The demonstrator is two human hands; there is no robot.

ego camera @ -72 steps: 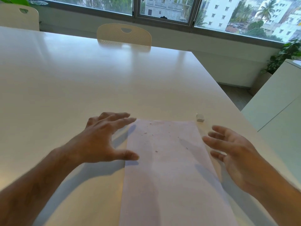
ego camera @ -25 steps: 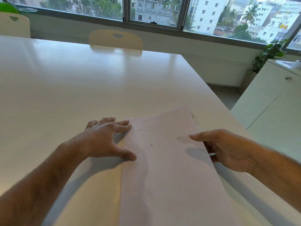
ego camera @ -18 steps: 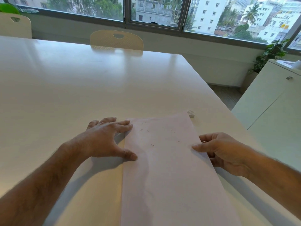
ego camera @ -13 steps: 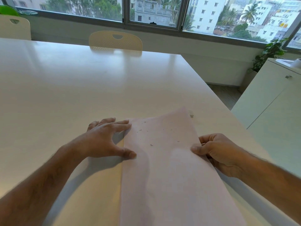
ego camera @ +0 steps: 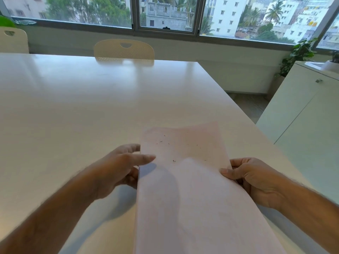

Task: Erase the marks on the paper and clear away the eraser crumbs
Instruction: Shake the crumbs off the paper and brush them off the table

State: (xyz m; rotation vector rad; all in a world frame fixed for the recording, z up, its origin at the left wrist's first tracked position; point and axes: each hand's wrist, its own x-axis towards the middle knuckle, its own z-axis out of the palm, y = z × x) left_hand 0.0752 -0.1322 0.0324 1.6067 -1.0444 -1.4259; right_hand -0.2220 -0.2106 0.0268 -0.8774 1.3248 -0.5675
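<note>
**Paper held at both edges, crumbs on its far half**

The sheet of paper fills the lower middle of the frame, running from the bottom edge up to about mid-height over the white table; its far end looks raised off the table, with a soft bulge across the middle. Small dark eraser crumbs lie scattered on the upper half of the sheet; no marks can be made out on it. The left hand, blurred, is at the sheet's left edge, thumb lying on top and fingers going under it, so it seems to pinch the edge; the right hand grips the right edge, thumb pressed on top and fingers curled beneath. A pale chair stands behind the table at upper middle, below the window; a white cabinet sits at the right, a leafy plant behind it.
</note>
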